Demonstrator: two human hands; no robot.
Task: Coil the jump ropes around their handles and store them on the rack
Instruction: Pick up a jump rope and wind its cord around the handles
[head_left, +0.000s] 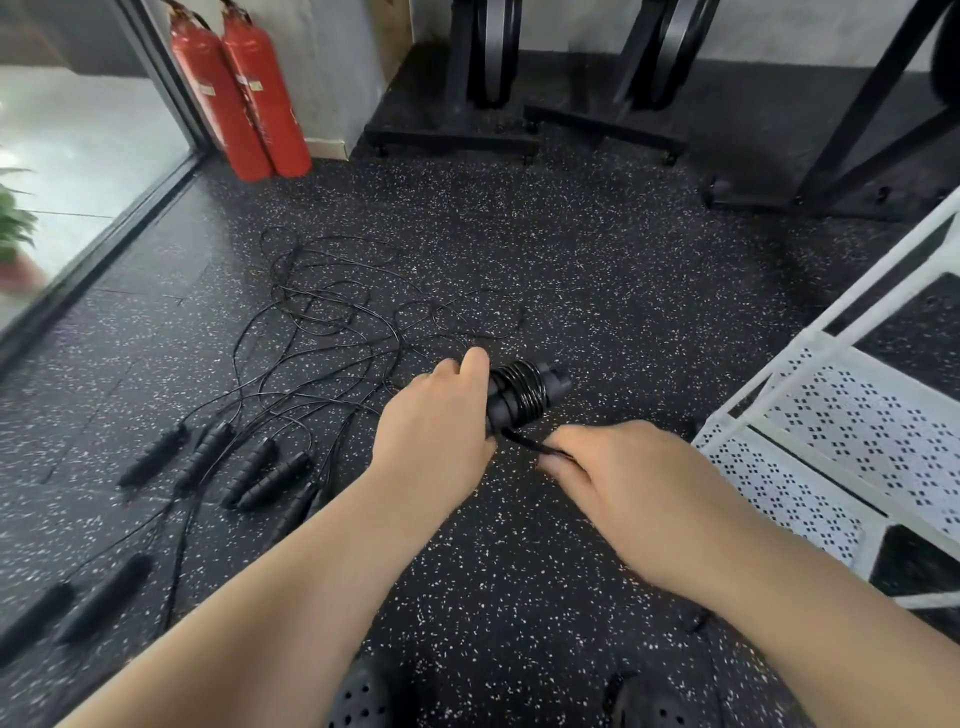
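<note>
My left hand (441, 421) grips a pair of black jump-rope handles (524, 392) held together, with black cord coiled round their middle. My right hand (618, 462) pinches the loose end of that cord (524, 441) just below the bundle. Several other black jump ropes lie tangled on the speckled floor to the left, their thin cords (322, 317) looping away and their handles (249, 467) side by side. Two more handles (83, 603) lie at the lower left. The white perforated rack (852, 431) stands at the right, close to my right hand.
Two red fire extinguishers (244, 88) stand at the back left beside a glass door. Black equipment stands (467, 130) and a black frame (857, 130) line the back wall. My dark shoes (358, 696) show at the bottom edge.
</note>
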